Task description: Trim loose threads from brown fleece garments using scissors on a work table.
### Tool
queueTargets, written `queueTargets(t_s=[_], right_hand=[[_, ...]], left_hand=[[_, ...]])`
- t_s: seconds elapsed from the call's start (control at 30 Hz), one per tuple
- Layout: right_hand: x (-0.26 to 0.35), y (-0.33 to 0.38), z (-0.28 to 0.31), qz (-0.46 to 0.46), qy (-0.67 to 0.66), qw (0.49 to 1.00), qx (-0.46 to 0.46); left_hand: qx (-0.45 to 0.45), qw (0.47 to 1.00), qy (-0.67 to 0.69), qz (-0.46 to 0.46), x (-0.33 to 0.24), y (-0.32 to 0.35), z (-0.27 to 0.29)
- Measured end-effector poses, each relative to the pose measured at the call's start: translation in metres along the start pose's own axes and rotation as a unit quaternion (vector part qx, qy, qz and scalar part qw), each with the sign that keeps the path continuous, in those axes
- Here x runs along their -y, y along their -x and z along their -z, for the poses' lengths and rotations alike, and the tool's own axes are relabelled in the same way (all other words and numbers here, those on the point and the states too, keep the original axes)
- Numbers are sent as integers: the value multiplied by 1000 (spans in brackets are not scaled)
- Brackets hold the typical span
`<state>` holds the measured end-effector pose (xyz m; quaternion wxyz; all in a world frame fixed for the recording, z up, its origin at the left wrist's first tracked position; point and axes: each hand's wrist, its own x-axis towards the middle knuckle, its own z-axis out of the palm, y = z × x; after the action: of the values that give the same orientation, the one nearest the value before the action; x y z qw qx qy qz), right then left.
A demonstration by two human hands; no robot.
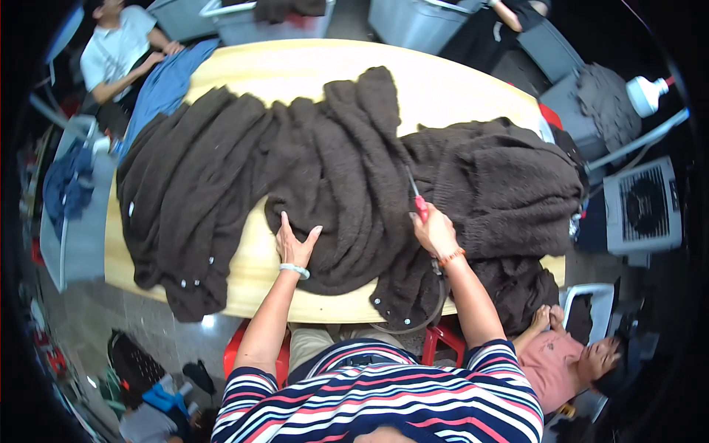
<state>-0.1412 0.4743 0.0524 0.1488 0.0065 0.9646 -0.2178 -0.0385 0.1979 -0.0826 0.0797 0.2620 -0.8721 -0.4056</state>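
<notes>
Clearly, the relation that matters runs from the right hand out along the red-handled tool. The fingers are closed around its handle, and the slender metal shaft reaches away from the person, leaning slightly left of the fist. The shaft's long axis follows the line where two dark heaps meet: left of the grip spreads the rumpled brown knit cloth, and right of it sits a thicker folded brown knit. Whether the tip touches the fabric or hovers over it, I cannot tell.

Well to the left of that grip, the left hand rests on the near edge of the rumpled cloth, thumb spread wide from the fingers, pinching nothing that shows. The cloth's deep folds run mostly away from the person, roughly alongside the tool. The right hand is much the nearer to the line between the heaps; the left is nearer to the bare patch of yellow table just beside its wrist.

Below the right grip, toward the person, a brown flap with small pale round fasteners reaches past the table edge. Farther right and nearer the person's side, a co-worker in a pink top sits close to the table.
</notes>
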Motion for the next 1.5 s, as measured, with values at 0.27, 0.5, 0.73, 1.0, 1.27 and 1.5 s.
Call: queueTargets(t_s=[0.27,0.5,0.73,1.0,1.27,1.5], right_hand=[[9,28,-78,52,11,988,147],[-31,62,-81,85,-51,986,136],[-85,147,-8,63,-255,960,-100],[-144,202,-7,-57,-336,912,-228],[-152,226,-21,-91,-337,900,-261],[-148,236,-23,-150,-391,878,-230]], left_hand=[[132,976,117,126,-96,-37,-72],[157,984,32,73,-76,-52,-110],[297,821,462,154,-179,-80,-54],[557,614,557,52,-441,-57,-37],[622,725,287,-69,-595,65,-146],[419,775,83,-465,-479,45,-264]])
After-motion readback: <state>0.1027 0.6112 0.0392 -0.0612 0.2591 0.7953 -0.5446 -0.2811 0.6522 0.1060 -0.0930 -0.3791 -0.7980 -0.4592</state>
